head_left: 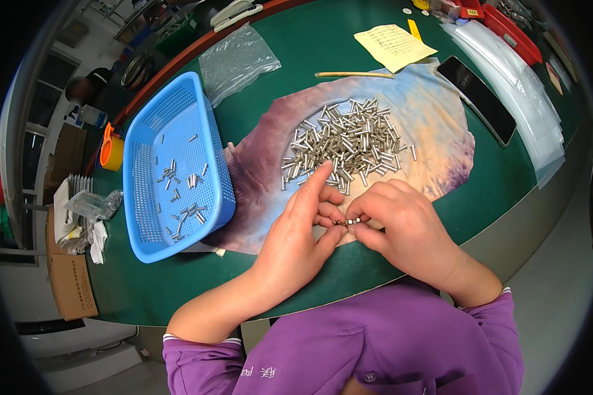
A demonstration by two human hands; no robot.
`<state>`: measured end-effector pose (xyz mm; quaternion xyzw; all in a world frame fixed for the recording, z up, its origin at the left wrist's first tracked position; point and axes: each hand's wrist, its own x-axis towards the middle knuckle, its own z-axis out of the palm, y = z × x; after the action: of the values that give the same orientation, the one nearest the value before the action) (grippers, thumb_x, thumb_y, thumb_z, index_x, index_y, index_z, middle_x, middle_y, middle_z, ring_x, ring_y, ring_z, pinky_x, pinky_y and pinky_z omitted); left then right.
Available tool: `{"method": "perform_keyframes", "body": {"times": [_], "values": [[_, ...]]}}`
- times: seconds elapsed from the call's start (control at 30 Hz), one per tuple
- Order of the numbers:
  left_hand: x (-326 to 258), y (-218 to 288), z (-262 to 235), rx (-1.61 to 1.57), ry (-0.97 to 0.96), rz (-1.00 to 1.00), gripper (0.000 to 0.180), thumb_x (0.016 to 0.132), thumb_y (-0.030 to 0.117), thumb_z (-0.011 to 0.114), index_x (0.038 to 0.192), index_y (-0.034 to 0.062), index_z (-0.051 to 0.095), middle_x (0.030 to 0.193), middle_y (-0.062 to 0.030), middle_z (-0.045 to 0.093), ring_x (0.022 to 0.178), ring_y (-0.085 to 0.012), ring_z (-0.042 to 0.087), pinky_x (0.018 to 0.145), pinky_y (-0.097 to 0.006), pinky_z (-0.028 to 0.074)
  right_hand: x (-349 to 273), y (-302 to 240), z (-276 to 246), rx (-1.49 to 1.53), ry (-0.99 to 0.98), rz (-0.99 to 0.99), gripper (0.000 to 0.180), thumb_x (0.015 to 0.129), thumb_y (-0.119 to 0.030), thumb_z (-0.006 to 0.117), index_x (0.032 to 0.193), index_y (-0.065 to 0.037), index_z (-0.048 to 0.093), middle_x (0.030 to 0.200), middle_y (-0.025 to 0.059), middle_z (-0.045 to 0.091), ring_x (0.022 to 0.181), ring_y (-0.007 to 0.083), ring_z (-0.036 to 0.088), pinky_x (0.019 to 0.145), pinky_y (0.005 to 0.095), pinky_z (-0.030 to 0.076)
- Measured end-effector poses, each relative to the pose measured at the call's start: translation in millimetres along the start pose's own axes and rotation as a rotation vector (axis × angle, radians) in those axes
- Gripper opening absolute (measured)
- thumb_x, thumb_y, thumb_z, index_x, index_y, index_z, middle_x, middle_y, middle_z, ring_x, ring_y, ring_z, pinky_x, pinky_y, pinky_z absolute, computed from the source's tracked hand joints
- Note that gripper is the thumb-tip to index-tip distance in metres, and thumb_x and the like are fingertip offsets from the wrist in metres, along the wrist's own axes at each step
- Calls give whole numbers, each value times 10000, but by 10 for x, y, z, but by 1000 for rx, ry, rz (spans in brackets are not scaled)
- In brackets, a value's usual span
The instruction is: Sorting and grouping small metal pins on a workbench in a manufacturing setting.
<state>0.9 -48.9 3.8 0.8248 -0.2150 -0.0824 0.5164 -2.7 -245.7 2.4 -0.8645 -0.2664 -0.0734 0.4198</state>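
Note:
My left hand (301, 227) and my right hand (402, 220) meet near the table's front edge, over a tie-dyed cloth (257, 141). Between their fingertips are several small silvery metal pins (353, 221), their ends showing at the right hand's thumb and forefinger. The left thumb and curled fingers close on the same small bunch, while its index finger points forward. Just beyond the hands lies a large heap of loose metal pins (346, 138) on the cloth. To the left, a blue plastic basket (221, 164) holds scattered pins.
A black phone (478, 99) and clear plastic sheets (514, 85) lie at the right. Farther back are a yellow note (394, 47), a thin yellow strip (354, 75) and a clear bag (237, 62). An orange tape roll (112, 150) stands beyond the basket's left side.

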Motion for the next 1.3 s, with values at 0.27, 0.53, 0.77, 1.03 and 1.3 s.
{"method": "perform_keyframes", "body": {"times": [0.27,0.53,0.77,1.03,1.3], "values": [[-13,7,8,47,-34,57,832,809,-129,647,1525,50,262,1100,-122,583,914,-185,631,823,-308,544,-12,0,8,-12,3,-20,190,722,-41,725,891,-48,638,838,81,599,809,295,582,733,396,479],[-35,-13,47,155,0,187,815,798,-115,635,1516,41,284,1072,-141,576,891,-256,626,781,-357,541,-25,-7,-4,13,-15,-8,201,731,-36,716,916,-45,640,862,89,610,834,307,596,744,409,491],[-16,0,32,109,-18,138,858,787,-121,651,1528,62,259,1068,-141,580,898,-259,632,801,-357,554,-2,-40,-8,47,-41,-23,232,738,-39,728,958,-49,655,859,83,605,812,285,611,706,388,505],[23,-62,-23,-73,-30,8,773,815,-122,654,1497,60,337,1087,-109,582,929,-184,646,841,-301,551,22,-29,-47,43,-49,-55,185,745,-17,739,916,-41,671,861,75,619,791,240,636,694,333,524],[111,-193,-225,-1056,-45,-368,389,890,-49,660,1264,21,578,1124,-72,641,1025,-139,651,925,-263,530,46,173,-200,1129,-9,457,148,940,-39,637,1079,10,619,959,27,661,882,88,645,769,247,543]]}}
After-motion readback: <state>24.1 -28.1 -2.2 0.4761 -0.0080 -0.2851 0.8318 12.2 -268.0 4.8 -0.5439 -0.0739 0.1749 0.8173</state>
